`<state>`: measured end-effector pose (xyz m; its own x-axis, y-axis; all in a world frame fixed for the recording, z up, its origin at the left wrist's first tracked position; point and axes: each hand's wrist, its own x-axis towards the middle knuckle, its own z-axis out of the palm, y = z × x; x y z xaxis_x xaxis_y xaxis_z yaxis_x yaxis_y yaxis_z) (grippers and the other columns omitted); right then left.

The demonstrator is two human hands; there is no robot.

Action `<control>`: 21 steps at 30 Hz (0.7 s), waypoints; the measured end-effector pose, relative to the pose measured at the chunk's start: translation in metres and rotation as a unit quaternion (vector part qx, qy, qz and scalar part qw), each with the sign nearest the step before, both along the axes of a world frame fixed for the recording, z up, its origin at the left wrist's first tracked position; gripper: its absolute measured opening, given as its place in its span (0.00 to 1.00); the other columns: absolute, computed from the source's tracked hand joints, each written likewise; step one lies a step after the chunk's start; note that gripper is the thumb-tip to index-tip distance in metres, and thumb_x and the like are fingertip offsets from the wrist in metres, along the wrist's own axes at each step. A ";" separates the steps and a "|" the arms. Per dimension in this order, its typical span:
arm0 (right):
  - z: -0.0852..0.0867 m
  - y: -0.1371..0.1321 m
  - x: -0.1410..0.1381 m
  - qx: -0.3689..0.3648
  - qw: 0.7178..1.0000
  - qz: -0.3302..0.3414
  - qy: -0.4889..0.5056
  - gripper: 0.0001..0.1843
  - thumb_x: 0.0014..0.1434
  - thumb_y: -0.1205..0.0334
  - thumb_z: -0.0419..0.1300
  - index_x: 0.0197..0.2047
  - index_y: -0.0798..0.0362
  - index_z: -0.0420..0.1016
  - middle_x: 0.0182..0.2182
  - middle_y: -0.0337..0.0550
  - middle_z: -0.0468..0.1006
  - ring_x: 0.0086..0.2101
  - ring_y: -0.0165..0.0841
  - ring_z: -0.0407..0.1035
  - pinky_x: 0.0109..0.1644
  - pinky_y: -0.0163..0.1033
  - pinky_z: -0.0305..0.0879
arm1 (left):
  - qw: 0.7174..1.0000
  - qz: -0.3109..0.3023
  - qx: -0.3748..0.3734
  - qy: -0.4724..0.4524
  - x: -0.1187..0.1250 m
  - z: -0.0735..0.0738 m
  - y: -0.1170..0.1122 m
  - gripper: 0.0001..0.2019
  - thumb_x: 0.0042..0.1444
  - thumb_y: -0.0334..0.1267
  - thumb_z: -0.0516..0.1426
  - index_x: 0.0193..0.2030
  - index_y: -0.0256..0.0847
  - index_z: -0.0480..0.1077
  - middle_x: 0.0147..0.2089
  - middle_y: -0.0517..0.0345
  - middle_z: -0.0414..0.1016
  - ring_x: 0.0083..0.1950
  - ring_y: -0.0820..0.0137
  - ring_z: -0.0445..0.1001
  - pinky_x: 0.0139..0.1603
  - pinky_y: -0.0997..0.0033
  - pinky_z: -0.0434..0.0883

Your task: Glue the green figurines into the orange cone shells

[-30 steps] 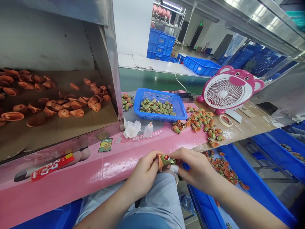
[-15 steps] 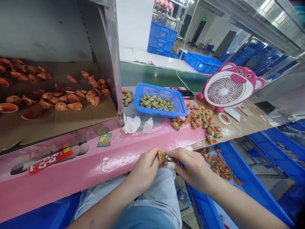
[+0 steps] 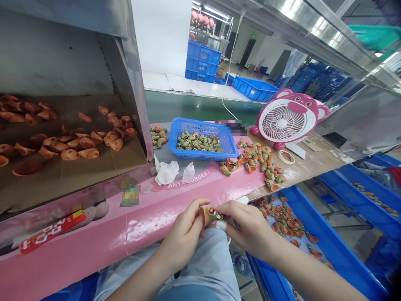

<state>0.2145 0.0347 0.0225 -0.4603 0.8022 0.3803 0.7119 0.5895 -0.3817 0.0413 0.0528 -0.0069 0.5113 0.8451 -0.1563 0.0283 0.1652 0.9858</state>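
Both my hands meet over my lap in front of the pink table edge (image 3: 131,234). My left hand (image 3: 184,234) and my right hand (image 3: 247,228) pinch one small toy figure (image 3: 211,214) between them; it has a green body with red dots and an orange part on its left side. White tape wraps one right finger. A blue mesh basket (image 3: 230,144) of green figures stands on the table ahead. Joined green and orange figures (image 3: 257,161) lie in a loose pile to its right.
A metal cabinet on the left holds several orange shells (image 3: 78,144) on cardboard. A white rag (image 3: 166,172) and a small glue bottle (image 3: 188,172) lie before the basket. A pink bear fan (image 3: 283,121) and tape roll (image 3: 285,156) stand right. A blue bin (image 3: 313,246) of figures sits low right.
My hands have stayed together on the same figure, shifting it slightly. The view has swung a little, so the table items sit further left in the picture.
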 end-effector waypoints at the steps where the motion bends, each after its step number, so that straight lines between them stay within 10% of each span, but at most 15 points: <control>1: 0.001 0.000 0.000 0.001 1.000 -0.005 0.011 0.09 0.54 0.68 0.55 0.41 0.54 0.66 0.30 0.42 0.75 0.30 0.28 0.70 0.32 0.30 0.66 | 0.999 0.010 -0.023 -0.019 -0.001 0.000 -0.001 0.12 0.59 0.37 0.43 0.49 0.44 0.58 0.27 0.65 0.62 0.29 0.74 0.63 0.34 0.73 0.62; 9: 0.004 -0.004 -0.004 -0.005 0.996 -0.032 0.080 0.08 0.52 0.67 0.57 0.38 0.53 0.68 0.25 0.38 0.74 0.25 0.23 0.68 0.29 0.25 0.65 | 0.993 0.050 -0.094 -0.060 0.016 -0.008 -0.011 0.22 0.58 0.52 0.40 0.24 0.39 0.59 0.20 0.63 0.62 0.22 0.75 0.63 0.26 0.74 0.63; 21: -0.006 -0.013 -0.009 0.015 0.992 -0.046 0.117 0.12 0.51 0.69 0.57 0.41 0.53 0.67 0.26 0.39 0.74 0.25 0.24 0.68 0.29 0.27 0.66 | 0.990 0.072 -0.100 -0.065 0.023 -0.009 -0.019 0.21 0.56 0.55 0.41 0.23 0.40 0.58 0.17 0.67 0.58 0.19 0.76 0.61 0.23 0.75 0.62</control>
